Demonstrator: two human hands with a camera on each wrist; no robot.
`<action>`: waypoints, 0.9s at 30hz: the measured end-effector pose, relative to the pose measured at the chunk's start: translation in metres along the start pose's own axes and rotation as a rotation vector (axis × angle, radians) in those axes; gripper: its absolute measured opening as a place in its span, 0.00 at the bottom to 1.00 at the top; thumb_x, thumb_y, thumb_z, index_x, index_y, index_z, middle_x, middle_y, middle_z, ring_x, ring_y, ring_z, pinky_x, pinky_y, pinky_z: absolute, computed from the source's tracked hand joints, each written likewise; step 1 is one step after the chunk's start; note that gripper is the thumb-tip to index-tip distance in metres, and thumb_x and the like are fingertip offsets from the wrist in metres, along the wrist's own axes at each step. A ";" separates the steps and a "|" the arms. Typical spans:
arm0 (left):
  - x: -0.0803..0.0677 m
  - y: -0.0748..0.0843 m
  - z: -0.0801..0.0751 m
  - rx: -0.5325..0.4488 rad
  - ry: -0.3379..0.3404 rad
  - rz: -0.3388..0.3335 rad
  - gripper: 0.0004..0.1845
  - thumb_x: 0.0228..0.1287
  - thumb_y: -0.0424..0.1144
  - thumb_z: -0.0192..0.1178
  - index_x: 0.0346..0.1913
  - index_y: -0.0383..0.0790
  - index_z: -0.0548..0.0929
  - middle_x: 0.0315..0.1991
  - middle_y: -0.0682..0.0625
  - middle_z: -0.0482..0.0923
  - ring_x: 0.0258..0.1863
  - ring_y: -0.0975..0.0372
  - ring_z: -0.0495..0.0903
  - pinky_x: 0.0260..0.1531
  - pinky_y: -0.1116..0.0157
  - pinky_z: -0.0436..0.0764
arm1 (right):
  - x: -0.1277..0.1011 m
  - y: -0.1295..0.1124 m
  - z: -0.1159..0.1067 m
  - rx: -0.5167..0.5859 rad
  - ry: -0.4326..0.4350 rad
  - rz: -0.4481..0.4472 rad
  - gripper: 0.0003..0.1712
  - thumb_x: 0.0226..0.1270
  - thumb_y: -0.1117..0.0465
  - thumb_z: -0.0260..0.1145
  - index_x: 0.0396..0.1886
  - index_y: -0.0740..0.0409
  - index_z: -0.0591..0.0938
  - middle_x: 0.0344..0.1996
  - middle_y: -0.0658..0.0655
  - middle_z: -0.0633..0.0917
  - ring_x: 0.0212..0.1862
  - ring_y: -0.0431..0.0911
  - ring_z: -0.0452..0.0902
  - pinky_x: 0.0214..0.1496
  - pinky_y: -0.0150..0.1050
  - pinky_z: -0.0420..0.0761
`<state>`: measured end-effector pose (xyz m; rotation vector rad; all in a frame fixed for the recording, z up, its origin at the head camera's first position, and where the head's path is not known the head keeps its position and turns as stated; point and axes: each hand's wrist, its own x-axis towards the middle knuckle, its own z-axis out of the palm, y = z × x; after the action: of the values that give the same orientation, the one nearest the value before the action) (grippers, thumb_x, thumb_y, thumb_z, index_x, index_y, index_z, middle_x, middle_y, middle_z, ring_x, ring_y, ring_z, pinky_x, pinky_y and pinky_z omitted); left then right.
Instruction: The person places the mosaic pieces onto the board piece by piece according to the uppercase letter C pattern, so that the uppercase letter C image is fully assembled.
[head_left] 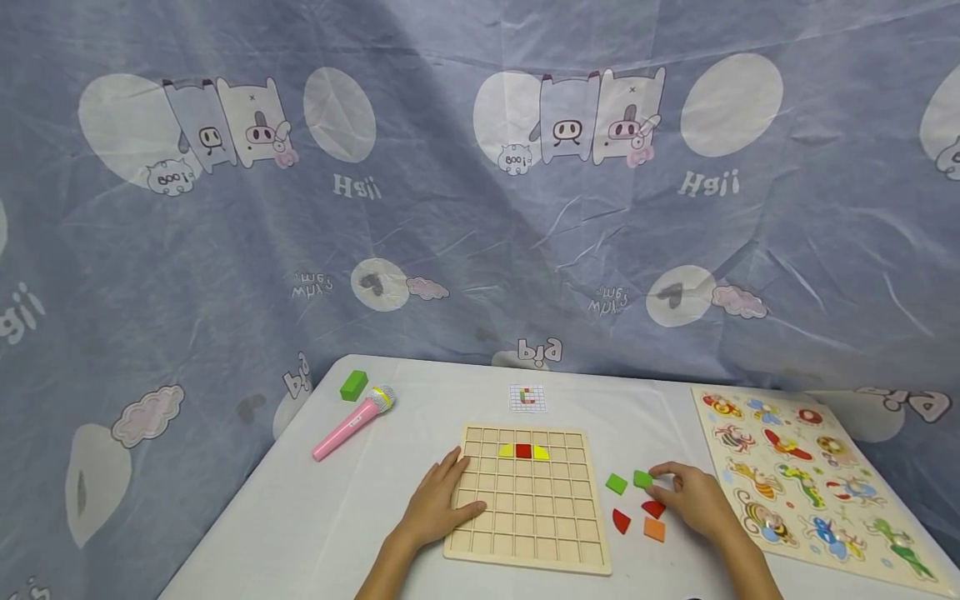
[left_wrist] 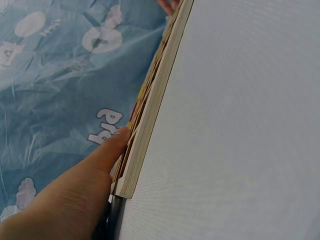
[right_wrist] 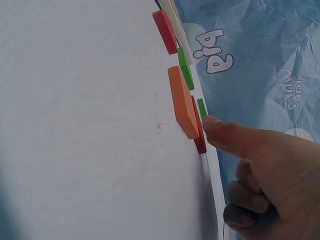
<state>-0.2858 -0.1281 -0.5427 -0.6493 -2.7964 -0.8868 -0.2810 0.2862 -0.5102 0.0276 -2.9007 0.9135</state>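
Observation:
My left hand rests on the left edge of a wooden grid board, fingers spread along its side and thumb over the squares. Its thumb also shows on the board's edge in the left wrist view. Two yellow pieces flank a red square tile in an upper row of the board. To the right, my right hand pinches a green tile between thumb and index finger, at table level. The other fingers curl under in the right wrist view. Around it lie another green tile, two red quarter-round pieces and an orange tile.
A small pattern card lies behind the board. At the left are a pink toy microphone and a green block. An insect picture puzzle board covers the right side. A patterned cloth hangs behind the table.

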 end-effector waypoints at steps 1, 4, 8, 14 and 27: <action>0.000 0.000 0.000 -0.001 -0.001 0.001 0.45 0.55 0.66 0.54 0.68 0.38 0.62 0.70 0.42 0.52 0.68 0.49 0.54 0.64 0.48 0.52 | 0.001 -0.001 0.000 -0.003 0.012 -0.009 0.20 0.53 0.52 0.70 0.43 0.57 0.83 0.13 0.50 0.67 0.16 0.41 0.59 0.16 0.33 0.59; 0.000 -0.001 -0.001 -0.001 0.003 0.000 0.45 0.55 0.66 0.55 0.68 0.37 0.62 0.70 0.42 0.52 0.68 0.48 0.54 0.64 0.47 0.52 | 0.004 -0.012 0.003 0.003 0.049 -0.038 0.20 0.53 0.51 0.70 0.43 0.56 0.83 0.12 0.49 0.65 0.15 0.41 0.57 0.15 0.32 0.58; -0.001 -0.003 -0.001 -0.004 0.005 -0.007 0.45 0.55 0.65 0.55 0.68 0.37 0.62 0.70 0.42 0.51 0.67 0.47 0.54 0.64 0.47 0.52 | 0.008 -0.035 0.012 0.051 0.048 -0.075 0.20 0.54 0.50 0.70 0.44 0.55 0.82 0.11 0.49 0.64 0.13 0.40 0.56 0.13 0.31 0.58; -0.001 -0.001 0.000 -0.009 -0.022 -0.027 0.45 0.55 0.67 0.54 0.68 0.40 0.61 0.71 0.44 0.50 0.68 0.48 0.53 0.65 0.49 0.51 | 0.012 -0.072 0.034 0.088 0.056 -0.127 0.18 0.52 0.53 0.72 0.42 0.52 0.83 0.10 0.48 0.63 0.14 0.38 0.52 0.14 0.30 0.55; -0.001 0.000 -0.001 0.005 0.001 0.000 0.45 0.55 0.66 0.55 0.67 0.38 0.62 0.70 0.42 0.52 0.67 0.47 0.54 0.64 0.47 0.53 | 0.013 -0.136 0.079 0.125 0.034 -0.222 0.17 0.52 0.51 0.72 0.40 0.53 0.83 0.08 0.46 0.62 0.14 0.37 0.51 0.13 0.29 0.52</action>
<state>-0.2850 -0.1292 -0.5423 -0.6483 -2.7968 -0.8793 -0.2942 0.1296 -0.4963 0.3333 -2.7344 1.0402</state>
